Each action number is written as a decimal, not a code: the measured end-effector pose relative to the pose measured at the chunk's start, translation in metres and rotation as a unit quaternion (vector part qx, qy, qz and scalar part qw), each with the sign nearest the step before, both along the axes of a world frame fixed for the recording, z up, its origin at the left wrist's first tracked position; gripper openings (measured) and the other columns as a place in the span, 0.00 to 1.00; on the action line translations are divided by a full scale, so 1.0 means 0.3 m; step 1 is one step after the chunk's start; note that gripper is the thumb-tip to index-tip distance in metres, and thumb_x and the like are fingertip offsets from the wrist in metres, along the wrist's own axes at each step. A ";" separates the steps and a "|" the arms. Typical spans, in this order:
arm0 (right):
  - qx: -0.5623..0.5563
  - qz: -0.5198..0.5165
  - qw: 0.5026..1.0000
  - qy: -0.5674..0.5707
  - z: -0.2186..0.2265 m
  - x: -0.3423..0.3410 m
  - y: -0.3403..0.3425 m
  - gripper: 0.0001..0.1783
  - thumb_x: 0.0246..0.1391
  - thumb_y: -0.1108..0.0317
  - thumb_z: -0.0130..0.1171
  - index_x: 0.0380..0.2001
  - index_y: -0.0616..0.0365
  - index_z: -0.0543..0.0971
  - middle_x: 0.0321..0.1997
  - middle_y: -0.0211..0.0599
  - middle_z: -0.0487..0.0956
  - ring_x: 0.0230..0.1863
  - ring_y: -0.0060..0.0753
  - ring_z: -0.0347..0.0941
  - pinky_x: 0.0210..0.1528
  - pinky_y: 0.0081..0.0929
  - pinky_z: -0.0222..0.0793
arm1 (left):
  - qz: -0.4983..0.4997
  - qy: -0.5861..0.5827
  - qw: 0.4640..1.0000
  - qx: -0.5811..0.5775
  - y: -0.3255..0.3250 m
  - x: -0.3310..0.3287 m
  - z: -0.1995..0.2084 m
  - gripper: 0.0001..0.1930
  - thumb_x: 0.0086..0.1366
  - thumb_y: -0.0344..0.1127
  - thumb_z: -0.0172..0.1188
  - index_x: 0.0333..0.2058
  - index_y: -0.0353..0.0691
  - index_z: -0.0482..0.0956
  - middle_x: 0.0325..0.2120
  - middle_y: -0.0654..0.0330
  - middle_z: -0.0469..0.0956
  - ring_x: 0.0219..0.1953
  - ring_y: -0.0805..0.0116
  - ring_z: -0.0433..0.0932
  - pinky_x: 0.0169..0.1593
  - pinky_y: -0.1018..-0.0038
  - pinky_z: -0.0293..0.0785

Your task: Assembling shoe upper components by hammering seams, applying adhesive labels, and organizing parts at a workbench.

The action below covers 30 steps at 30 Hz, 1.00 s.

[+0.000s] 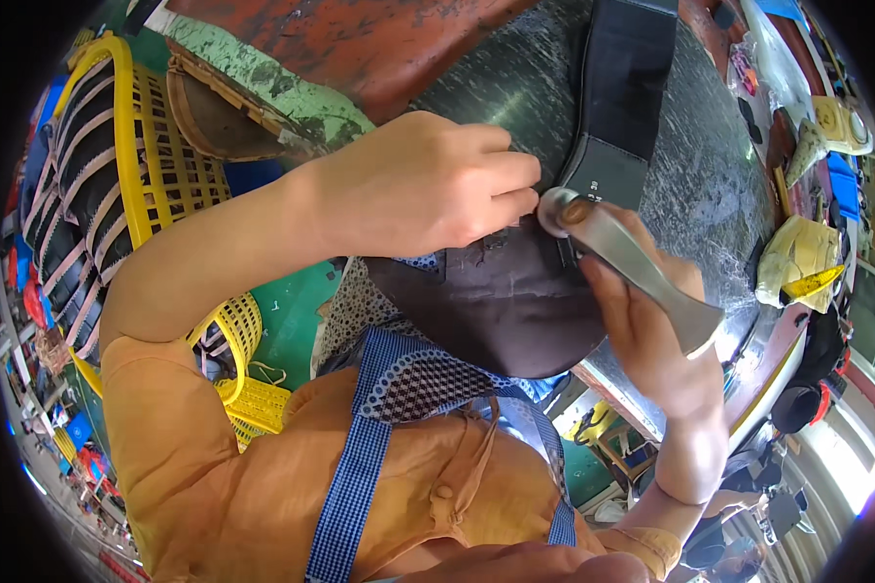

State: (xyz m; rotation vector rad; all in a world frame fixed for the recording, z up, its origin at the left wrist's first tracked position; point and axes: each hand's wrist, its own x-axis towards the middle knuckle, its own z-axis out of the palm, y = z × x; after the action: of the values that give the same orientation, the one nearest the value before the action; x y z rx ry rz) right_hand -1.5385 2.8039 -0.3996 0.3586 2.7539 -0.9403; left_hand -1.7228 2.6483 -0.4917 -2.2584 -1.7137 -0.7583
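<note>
My left hand (428,185) presses its closed fingers down on a dark brown leather piece (501,301) at the edge of a round dark work surface (710,185). My right hand (642,311) grips a smooth metal tool (632,262) whose round head rests on the leather right by my left fingertips. A black strap (617,87) runs away from that spot across the surface. The leather's near edge hangs over my lap.
A yellow plastic basket (156,165) filled with black-and-pink striped pieces stands to my left. A yellowish cloth (797,257) and small items lie at the right. A worn red and green bench edge (292,68) is behind my left hand.
</note>
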 end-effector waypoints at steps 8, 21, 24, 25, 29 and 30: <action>-0.038 -0.013 0.998 0.045 -0.014 0.001 -0.017 0.13 0.61 0.77 0.55 0.49 0.57 0.77 0.37 0.48 0.80 0.34 0.52 0.79 0.34 0.30 0.74 | 0.006 -0.072 0.997 -0.012 0.002 -0.005 -0.008 0.09 0.55 0.37 0.64 0.33 0.39 0.82 0.30 0.64 0.72 0.33 0.68 0.77 0.33 0.71 0.77; 0.055 -0.003 0.992 0.117 -0.069 0.045 -0.021 0.14 0.62 0.74 0.57 0.51 0.52 0.76 0.37 0.48 0.81 0.31 0.54 0.80 0.31 0.32 0.75 | 0.002 -0.087 0.996 -0.020 -0.005 0.013 -0.014 0.10 0.52 0.33 0.67 0.34 0.39 0.82 0.32 0.65 0.76 0.31 0.68 0.77 0.30 0.72 0.76; 0.050 -0.044 0.994 0.086 -0.027 0.025 -0.029 0.14 0.62 0.74 0.57 0.50 0.52 0.76 0.35 0.49 0.81 0.32 0.56 0.80 0.31 0.33 0.75 | 0.017 -0.065 0.997 -0.025 -0.017 0.022 -0.010 0.10 0.52 0.33 0.66 0.34 0.39 0.83 0.32 0.65 0.76 0.31 0.70 0.76 0.30 0.73 0.76; 0.050 -0.043 0.994 0.085 -0.029 0.029 -0.026 0.14 0.62 0.74 0.57 0.50 0.52 0.76 0.35 0.49 0.81 0.32 0.56 0.80 0.31 0.33 0.75 | 0.020 -0.055 0.998 -0.031 -0.016 0.023 -0.007 0.10 0.52 0.33 0.66 0.35 0.39 0.83 0.32 0.65 0.76 0.31 0.70 0.76 0.29 0.74 0.77; 0.041 0.008 0.978 0.202 -0.058 0.040 -0.021 0.13 0.62 0.75 0.57 0.50 0.56 0.77 0.35 0.51 0.82 0.34 0.56 0.81 0.31 0.33 0.75 | 0.013 -0.049 0.998 -0.022 -0.005 0.021 -0.001 0.10 0.53 0.33 0.66 0.35 0.39 0.83 0.32 0.65 0.76 0.30 0.70 0.75 0.29 0.74 0.76; 0.047 -0.018 0.990 0.133 -0.034 0.039 -0.028 0.13 0.62 0.75 0.57 0.50 0.57 0.76 0.38 0.51 0.81 0.34 0.55 0.81 0.32 0.33 0.75 | 0.015 -0.052 0.998 -0.023 -0.007 0.023 -0.005 0.10 0.53 0.33 0.66 0.35 0.39 0.83 0.32 0.65 0.76 0.30 0.70 0.75 0.29 0.74 0.76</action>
State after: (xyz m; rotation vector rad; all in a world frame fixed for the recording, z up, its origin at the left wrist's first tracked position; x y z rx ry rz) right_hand -1.5267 2.7956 -0.4097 0.3217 3.0507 -0.9297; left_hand -1.7158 2.6462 -0.4931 -2.2555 -1.8241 -0.8523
